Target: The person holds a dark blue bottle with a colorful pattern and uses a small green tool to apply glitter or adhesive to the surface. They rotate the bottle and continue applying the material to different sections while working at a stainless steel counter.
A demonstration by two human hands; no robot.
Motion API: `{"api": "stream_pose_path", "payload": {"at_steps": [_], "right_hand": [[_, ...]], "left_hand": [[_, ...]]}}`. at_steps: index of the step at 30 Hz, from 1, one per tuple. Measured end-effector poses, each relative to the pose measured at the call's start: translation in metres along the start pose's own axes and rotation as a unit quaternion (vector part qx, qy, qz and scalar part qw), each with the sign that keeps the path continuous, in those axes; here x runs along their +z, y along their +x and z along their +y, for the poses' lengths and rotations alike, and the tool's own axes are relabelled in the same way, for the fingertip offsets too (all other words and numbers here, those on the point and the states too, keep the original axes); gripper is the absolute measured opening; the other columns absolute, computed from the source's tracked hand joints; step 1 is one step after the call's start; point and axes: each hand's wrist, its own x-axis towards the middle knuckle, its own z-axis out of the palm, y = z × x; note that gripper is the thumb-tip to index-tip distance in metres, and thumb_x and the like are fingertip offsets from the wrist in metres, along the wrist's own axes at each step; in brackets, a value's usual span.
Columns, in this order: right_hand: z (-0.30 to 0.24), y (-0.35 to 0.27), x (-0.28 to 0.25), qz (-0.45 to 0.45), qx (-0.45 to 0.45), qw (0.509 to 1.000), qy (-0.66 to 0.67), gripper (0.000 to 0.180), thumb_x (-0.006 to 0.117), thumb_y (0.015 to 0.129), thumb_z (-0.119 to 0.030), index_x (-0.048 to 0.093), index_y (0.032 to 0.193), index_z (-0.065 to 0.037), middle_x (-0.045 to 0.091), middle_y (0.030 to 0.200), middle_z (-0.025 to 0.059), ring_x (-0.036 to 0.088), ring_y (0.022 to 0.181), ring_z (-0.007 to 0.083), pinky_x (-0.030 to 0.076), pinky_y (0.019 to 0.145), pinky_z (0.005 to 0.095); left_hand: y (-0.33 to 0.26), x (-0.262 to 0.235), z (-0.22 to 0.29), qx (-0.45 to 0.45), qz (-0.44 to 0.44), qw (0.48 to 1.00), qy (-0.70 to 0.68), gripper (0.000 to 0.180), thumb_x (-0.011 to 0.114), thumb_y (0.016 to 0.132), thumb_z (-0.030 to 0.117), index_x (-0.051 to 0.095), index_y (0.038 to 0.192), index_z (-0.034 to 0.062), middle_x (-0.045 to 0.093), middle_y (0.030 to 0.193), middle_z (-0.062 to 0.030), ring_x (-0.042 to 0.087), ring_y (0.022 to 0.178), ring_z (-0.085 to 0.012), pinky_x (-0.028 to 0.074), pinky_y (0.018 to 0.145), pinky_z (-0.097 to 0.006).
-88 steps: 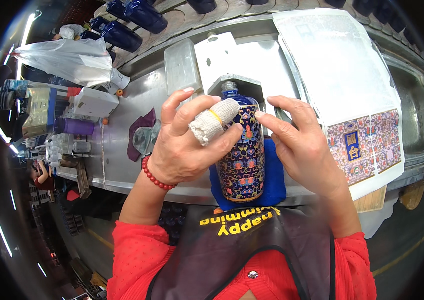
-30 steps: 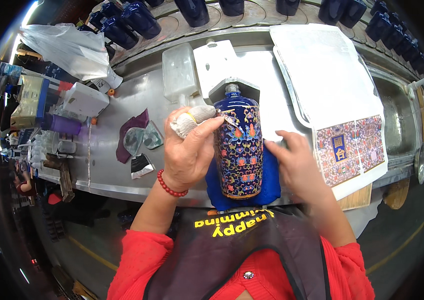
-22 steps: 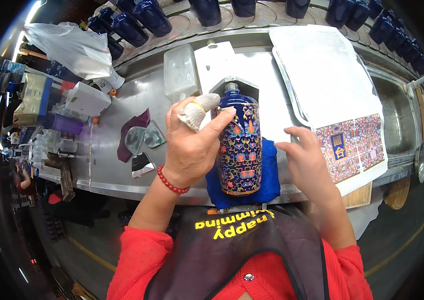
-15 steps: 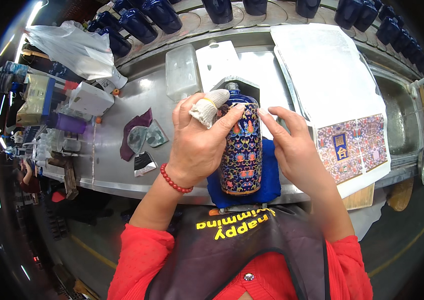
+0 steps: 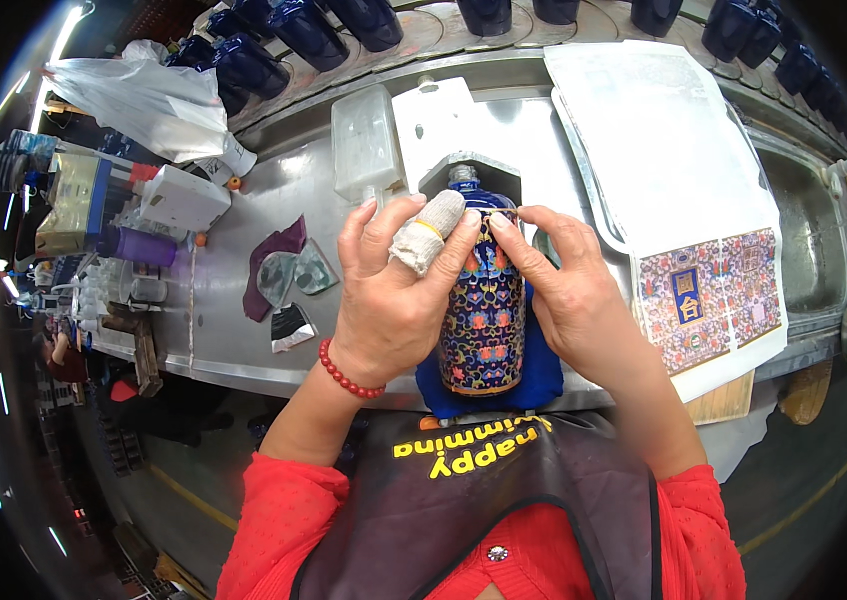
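Observation:
A dark blue bottle [image 5: 464, 178] lies tilted in front of me, its neck pointing away, on a blue cloth pad [image 5: 479, 402]. A colourful floral decal [image 5: 485, 320] with a gold border wraps its body. My left hand [image 5: 384, 310] grips the bottle's left shoulder, thumb pressed down at the decal's upper edge. One of its fingers wears a white knitted finger cover [image 5: 430, 230] with a yellow band. My right hand [image 5: 584, 305] has its thumb on the same edge, and its index finger meets the thumb side at the decal's gold-edged corner. The bottle's underside is hidden.
Right of the bottle, white sheets [image 5: 659, 140] carry a printed floral decal sheet [image 5: 709, 295]. A metal sink [image 5: 804, 220] lies beyond. Cloth scraps [image 5: 284, 270] and a clear plastic container [image 5: 366, 145] rest on the steel table. Several blue bottles [image 5: 309, 35] stand along the back.
My right hand has moved in from beside the bottle onto the decal's upper edge. My left thumb has shifted slightly. The bottles at the back have moved to the right.

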Motion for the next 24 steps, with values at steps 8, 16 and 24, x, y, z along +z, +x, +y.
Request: {"api": "stream_pose_path", "payload": {"at_steps": [8, 16, 24], "right_hand": [[-0.002, -0.001, 0.001, -0.003, 0.008, 1.000, -0.010, 0.065, 0.064, 0.086, 0.004, 0.057, 0.149, -0.012, 0.053, 0.139, 0.0190, 0.054, 0.125, 0.0421, 0.050, 0.101, 0.0488], [-0.001, -0.009, 0.001, -0.008, 0.020, 1.000, 0.005, 0.070, 0.062, 0.084, 0.006, 0.055, 0.152, -0.013, 0.053, 0.141, 0.0180, 0.054, 0.126, 0.0416, 0.049, 0.102, 0.0487], [-0.001, -0.016, -0.001, -0.009, 0.019, 1.000, -0.001, 0.070, 0.062, 0.085, 0.006, 0.055, 0.152, -0.012, 0.053, 0.141, 0.0192, 0.054, 0.125, 0.0417, 0.048, 0.104, 0.0495]], "left_hand": [[0.002, -0.008, 0.012, -0.002, -0.046, 0.998, 0.049, 0.054, 0.062, 0.089, 0.004, 0.067, 0.143, 0.0107, 0.067, 0.140, -0.0102, 0.052, 0.135, -0.0306, 0.027, 0.121, -0.055], [-0.003, -0.012, 0.012, 0.008, -0.044, 0.999, 0.030, 0.049, 0.059, 0.093, 0.014, 0.067, 0.141, 0.0092, 0.068, 0.139, -0.0102, 0.052, 0.135, -0.0303, 0.026, 0.121, -0.057], [-0.012, -0.015, 0.011, 0.008, -0.002, 1.000, -0.008, 0.044, 0.067, 0.089, 0.010, 0.074, 0.133, 0.0153, 0.072, 0.130, -0.0066, 0.055, 0.129, -0.0281, 0.031, 0.119, -0.054]]}}
